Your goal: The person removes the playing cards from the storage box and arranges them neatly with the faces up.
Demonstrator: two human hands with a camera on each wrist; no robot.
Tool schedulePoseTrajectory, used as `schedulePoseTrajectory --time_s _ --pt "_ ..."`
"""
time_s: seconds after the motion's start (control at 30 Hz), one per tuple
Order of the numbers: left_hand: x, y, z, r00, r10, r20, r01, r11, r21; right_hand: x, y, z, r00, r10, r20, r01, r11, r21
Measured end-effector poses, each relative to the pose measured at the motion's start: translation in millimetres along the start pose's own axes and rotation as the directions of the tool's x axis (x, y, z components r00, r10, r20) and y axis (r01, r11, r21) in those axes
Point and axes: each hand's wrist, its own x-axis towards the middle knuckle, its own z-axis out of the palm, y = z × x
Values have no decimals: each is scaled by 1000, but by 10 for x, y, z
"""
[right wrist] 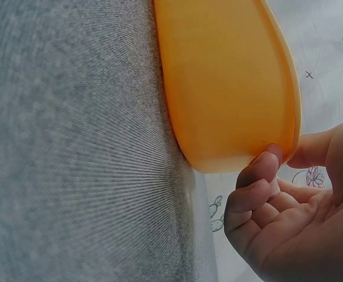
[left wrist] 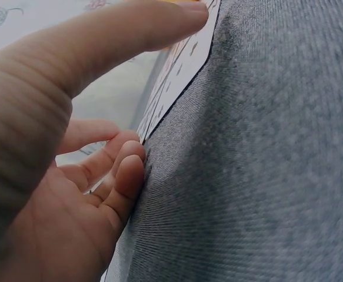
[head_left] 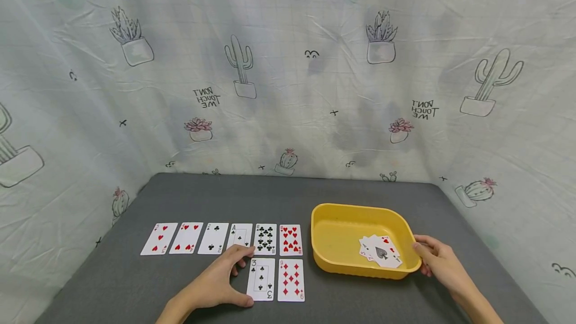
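Observation:
My left hand (head_left: 222, 278) reaches to the three of clubs (head_left: 261, 280) in the near row. Its thumb rests at the card's lower left corner and its index finger near the upper left corner. In the left wrist view the thumb is stretched out over the card and the other fingers are loosely bent by the cloth. At the right, my right hand (head_left: 441, 262) pinches the right end rim of a yellow plastic tray (head_left: 360, 268), thumb on the rim and fingers outside below. Several playing cards (head_left: 381, 252), an ace of spades on top, lie inside the tray's right part.
Beside the three of clubs lies a nine of diamonds (head_left: 291, 281). Behind them a row of face-up cards runs leftward, from a heart card (head_left: 290, 240) past a club card (head_left: 265, 239) to the three of hearts (head_left: 159, 239). Grey cloth (head_left: 252, 194) covers the table; a cactus-print curtain (head_left: 288, 79) surrounds it.

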Motion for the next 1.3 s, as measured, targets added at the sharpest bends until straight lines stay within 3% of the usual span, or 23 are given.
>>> schedulePoseTrajectory --time_s 0.27,0.43,0.57,0.77,0.9,1.0,1.13,1.3 --pt "-9 7 -6 999 7 -33 -8 999 -44 -15 -39 7 1000 -12 0 12 1000 -5" --pt "68 121 -5 998 -22 -66 14 993 -116 -19 -68 18 999 -33 -4 33 999 0" --pt "298 341 30 995 1 -100 -15 991 -134 -25 -82 18 999 -45 -6 45 999 6" --pt "880 870 275 981 124 -149 -143 982 -125 -30 -52 10 999 -53 -7 54 999 7" --pt "1266 1177 610 980 184 -72 -193 969 -155 -13 -25 -7 999 -46 -6 46 999 5" --pt "1503 1301 859 982 188 23 -180 964 -194 3 -18 -6 999 -47 -5 47 999 6" --pt "1735 1347 1094 981 152 121 -128 974 -185 4 -31 3 999 -52 -4 52 999 10" --pt "1897 1344 1258 974 76 213 -41 985 -166 -13 -59 -11 999 -49 -14 49 999 9"
